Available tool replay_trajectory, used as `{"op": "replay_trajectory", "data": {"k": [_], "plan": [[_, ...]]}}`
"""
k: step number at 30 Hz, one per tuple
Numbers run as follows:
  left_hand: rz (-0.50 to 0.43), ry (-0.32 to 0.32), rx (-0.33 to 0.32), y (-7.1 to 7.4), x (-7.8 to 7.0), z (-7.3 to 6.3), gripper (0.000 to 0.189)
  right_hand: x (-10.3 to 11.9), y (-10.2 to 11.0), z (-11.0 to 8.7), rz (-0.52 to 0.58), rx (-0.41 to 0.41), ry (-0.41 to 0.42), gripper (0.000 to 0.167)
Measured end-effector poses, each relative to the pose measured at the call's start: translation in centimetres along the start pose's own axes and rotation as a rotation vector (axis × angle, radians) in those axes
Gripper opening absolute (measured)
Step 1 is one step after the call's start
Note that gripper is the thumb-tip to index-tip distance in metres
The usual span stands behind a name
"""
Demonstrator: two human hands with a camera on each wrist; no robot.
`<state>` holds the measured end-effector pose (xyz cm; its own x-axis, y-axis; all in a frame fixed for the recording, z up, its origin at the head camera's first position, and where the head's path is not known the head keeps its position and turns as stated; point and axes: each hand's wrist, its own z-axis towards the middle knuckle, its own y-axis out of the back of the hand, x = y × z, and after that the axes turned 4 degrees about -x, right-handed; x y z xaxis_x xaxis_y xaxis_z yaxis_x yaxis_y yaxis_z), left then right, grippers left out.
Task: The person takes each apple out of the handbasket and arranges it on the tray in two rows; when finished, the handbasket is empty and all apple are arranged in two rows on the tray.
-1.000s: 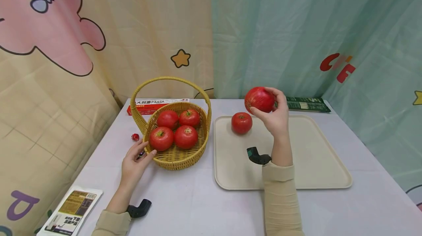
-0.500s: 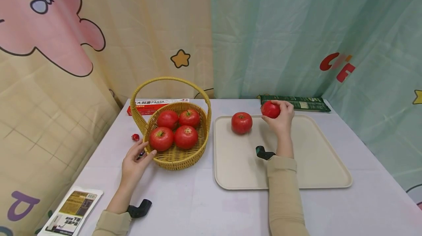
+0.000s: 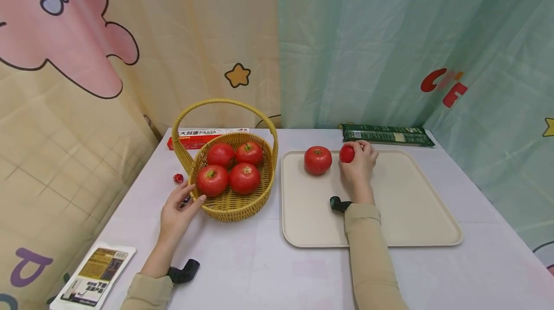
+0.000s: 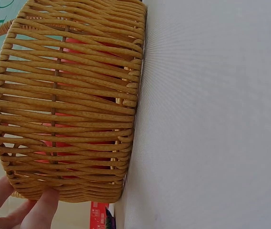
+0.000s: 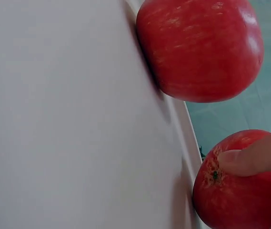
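In the head view, my right hand [image 3: 359, 163] grips a red apple [image 3: 346, 153] at the tray's back edge. In the right wrist view, a fingertip lies beside the stem hollow of this held apple [image 5: 240, 191]; whether it touches the tray is unclear. Left of it, another apple [image 3: 318, 160] sits on the beige tray [image 3: 313, 226]. My left hand [image 3: 175, 211] holds the near-left rim of a yellow wicker basket [image 3: 231, 215], with fingertips on its woven outer wall [image 4: 68, 105] in the left wrist view. Several apples [image 3: 245, 179] lie inside the basket.
Behind the basket lies a red and white pasta box [image 3: 190, 142]. Green packets [image 3: 387, 135] lie behind the tray. A small red wrapped thing [image 3: 178, 179] is left of the basket, and a white pouch [image 3: 95, 276] lies at the front left. Curtains hang behind the table.
My right hand has lowered the apple from above the tray's back to beside the other apple, first swinging right and then back left. The left hand stays at the basket.
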<state>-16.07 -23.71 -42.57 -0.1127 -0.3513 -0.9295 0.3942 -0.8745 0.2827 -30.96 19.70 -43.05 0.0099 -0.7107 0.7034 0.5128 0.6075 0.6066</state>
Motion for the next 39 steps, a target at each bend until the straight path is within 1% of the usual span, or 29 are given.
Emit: {"op": "replay_trajectory", "data": {"k": [1,3,6,8,12,15,20,24,27,30,33,35,37,39], "plan": [[-0.004,0.002,0.000,0.0,0.0,0.0,0.047,0.1,0.0,-0.1,-0.007,0.010,0.002,0.052],[-0.010,0.004,0.003,0.0,0.1,0.0,0.047,0.2,0.1,-0.2,0.012,0.044,-0.002,0.048],[-0.017,0.016,0.007,0.1,0.1,0.0,0.047,0.5,0.4,-0.4,0.078,0.102,-0.014,0.040],[-0.020,0.018,0.008,0.1,0.2,-0.1,0.047,0.6,0.6,-0.4,0.106,0.114,-0.026,0.038],[-0.019,0.014,0.006,0.1,0.2,-0.1,0.047,0.4,0.8,-0.3,0.080,0.078,-0.046,0.043],[-0.008,0.008,0.002,0.0,0.1,0.0,0.047,0.2,0.9,-0.2,0.093,0.064,-0.055,0.044],[0.004,-0.005,-0.002,0.0,0.0,0.0,0.047,0.0,1.2,0.0,0.155,0.096,-0.065,0.041],[0.008,-0.009,-0.004,0.0,0.0,0.0,0.048,-0.1,1.7,0.0,0.135,0.100,-0.090,0.043],[0.010,-0.007,0.000,0.0,0.1,0.0,0.048,0.3,2.3,0.0,0.100,0.082,-0.113,0.041],[0.011,-0.001,0.003,0.0,0.1,0.0,0.048,1.4,3.5,0.0,0.117,0.024,-0.111,0.036],[0.014,0.003,0.001,0.0,0.1,0.0,0.048,3.1,4.9,0.0,0.211,-0.070,-0.055,0.032],[0.015,0.004,-0.001,0.0,0.1,0.0,0.049,4.5,5.7,-0.2,0.297,-0.120,-0.019,0.032],[0.014,0.001,-0.002,0.0,0.1,0.0,0.049,6.0,6.4,-0.6,0.413,-0.156,0.011,0.036],[0.007,-0.002,-0.005,0.0,0.1,0.0,0.048,7.7,6.9,-1.3,0.539,-0.174,0.033,0.040]]}}
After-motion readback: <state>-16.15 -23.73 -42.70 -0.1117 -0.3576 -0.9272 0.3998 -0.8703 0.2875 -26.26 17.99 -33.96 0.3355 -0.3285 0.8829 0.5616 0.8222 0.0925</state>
